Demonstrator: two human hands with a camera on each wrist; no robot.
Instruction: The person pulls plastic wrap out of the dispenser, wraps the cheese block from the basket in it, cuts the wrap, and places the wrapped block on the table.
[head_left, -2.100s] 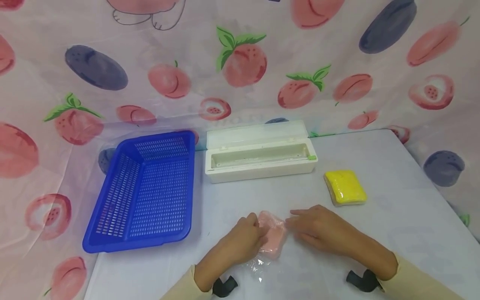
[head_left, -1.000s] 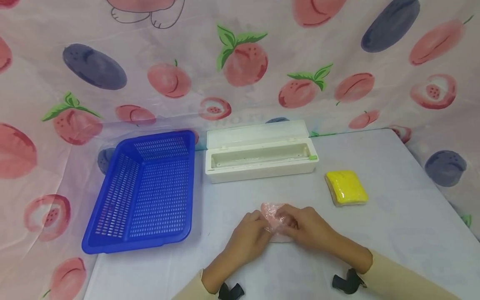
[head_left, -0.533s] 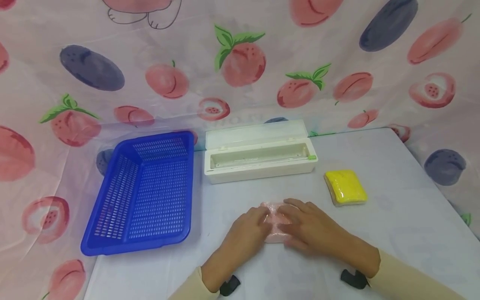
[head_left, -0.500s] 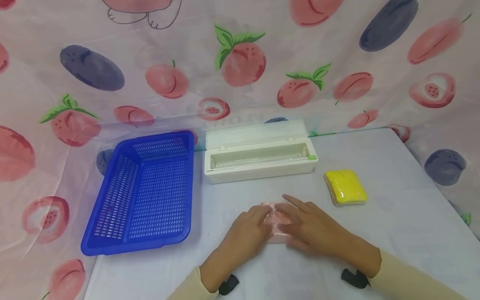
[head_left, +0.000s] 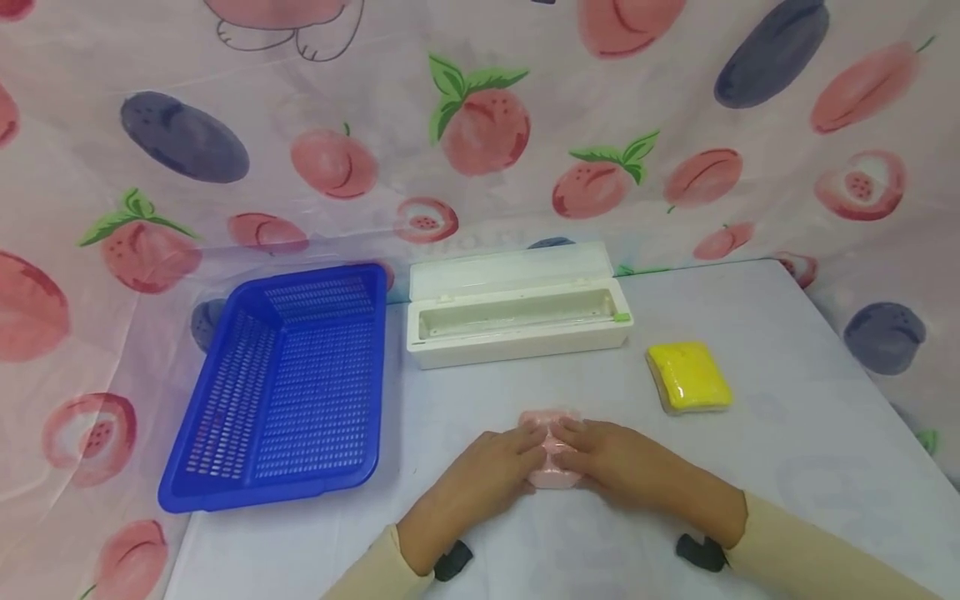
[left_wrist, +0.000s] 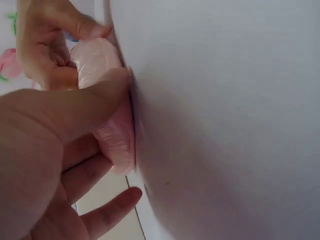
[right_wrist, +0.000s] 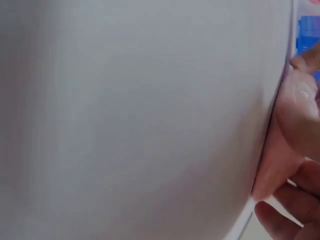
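A soft pink square piece (head_left: pixel 552 478), wrapped in shiny clear film, lies on the white tabletop in front of me. My left hand (head_left: pixel 487 471) holds its left side, fingers over the top. In the left wrist view the left thumb (left_wrist: pixel 107 95) presses along the near edge, and the pink piece (left_wrist: pixel 115 142) sits between thumb and fingers. From the other side my right hand (head_left: pixel 633 462) grips it the same way, its fingertips close to the left ones. The right wrist view catches the pink piece (right_wrist: pixel 280 155) at its right edge, partly behind the thumb.
Behind the hands stands a long white cling film dispenser (head_left: pixel 517 343), lid raised, with a green slider at its right end. A yellow film-wrapped square (head_left: pixel 690 377) lies to the right. On the left is a blue slotted basket (head_left: pixel 378 379). A fruit-print cloth hangs behind.
Two seconds ago loose film trailed from the pink piece and my right hand was apart from it. The right hand has come in, the piece has turned, and both hands now hold its sides.
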